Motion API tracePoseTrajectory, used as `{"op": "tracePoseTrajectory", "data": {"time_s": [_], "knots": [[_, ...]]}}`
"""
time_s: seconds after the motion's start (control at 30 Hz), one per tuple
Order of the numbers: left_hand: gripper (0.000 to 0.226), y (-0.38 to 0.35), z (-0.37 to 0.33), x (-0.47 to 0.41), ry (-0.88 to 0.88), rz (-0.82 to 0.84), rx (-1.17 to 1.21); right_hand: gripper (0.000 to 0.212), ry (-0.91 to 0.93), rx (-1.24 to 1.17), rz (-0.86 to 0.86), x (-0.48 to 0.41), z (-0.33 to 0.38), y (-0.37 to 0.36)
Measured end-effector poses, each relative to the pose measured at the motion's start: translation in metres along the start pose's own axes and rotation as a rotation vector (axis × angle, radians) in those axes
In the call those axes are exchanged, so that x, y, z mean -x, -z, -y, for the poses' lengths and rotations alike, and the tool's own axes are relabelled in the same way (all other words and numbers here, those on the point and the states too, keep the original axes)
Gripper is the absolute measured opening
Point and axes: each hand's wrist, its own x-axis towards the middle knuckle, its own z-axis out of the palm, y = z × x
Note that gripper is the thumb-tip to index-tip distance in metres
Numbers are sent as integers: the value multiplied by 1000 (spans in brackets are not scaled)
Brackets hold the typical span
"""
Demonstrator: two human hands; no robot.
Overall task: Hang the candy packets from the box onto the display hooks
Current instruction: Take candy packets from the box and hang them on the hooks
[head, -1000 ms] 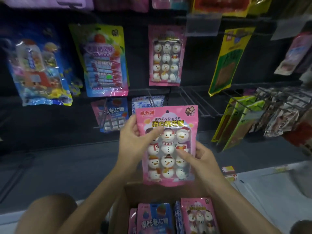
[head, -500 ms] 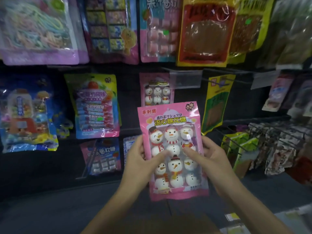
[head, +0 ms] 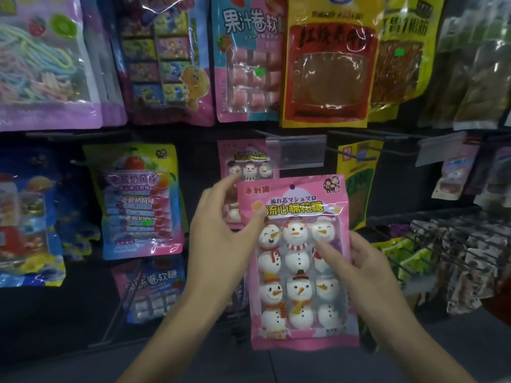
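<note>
A pink snowman candy packet (head: 300,272) is held upright in front of the display wall. My right hand (head: 356,275) grips its right edge, thumb across the front. My left hand (head: 221,239) is at its upper left edge, thumb on the front and fingers spread behind toward the wall. Just behind and above hangs an identical snowman packet (head: 249,167) on a display hook (head: 276,136) with a clear price tag holder (head: 297,152). The held packet's top hole sits below that holder. The box is out of view.
Candy packets hang all over the dark wall: a striped packet (head: 138,200) to the left, a pink roll candy packet (head: 154,291) below it, a yellow-green packet (head: 356,183) to the right. Bare wire hooks (head: 431,244) jut out at right beside more hanging packets.
Both hands have lifted the snowman packet from over the box up to the hooks. My left hand's fingers have spread away from the packet's edge. The view has tilted up, dropping the box from sight.
</note>
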Motion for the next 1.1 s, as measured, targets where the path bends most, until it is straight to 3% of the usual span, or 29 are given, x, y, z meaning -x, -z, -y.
{"op": "tracePoseTrajectory", "data": {"time_s": [0.27, 0.67, 0.87, 1.0, 1.1], "knots": [[45, -5, -17, -22, -70, 75, 1, 19, 39, -33, -47, -13, 3, 0], [53, -4, -34, -23, -283, 73, 5, 21, 48, -101, -28, -14, 7, 4], [75, -3, -33, -30, -304, 76, -184, 21, 108, -93, -10, -14, 13, 2], [106, 1, -36, -32, -279, 78, -318, 22, 97, -127, -4, -13, 15, 3], [112, -1, -37, -30, -273, 78, -363, 21, 93, -153, 4, -13, 17, 4]]}}
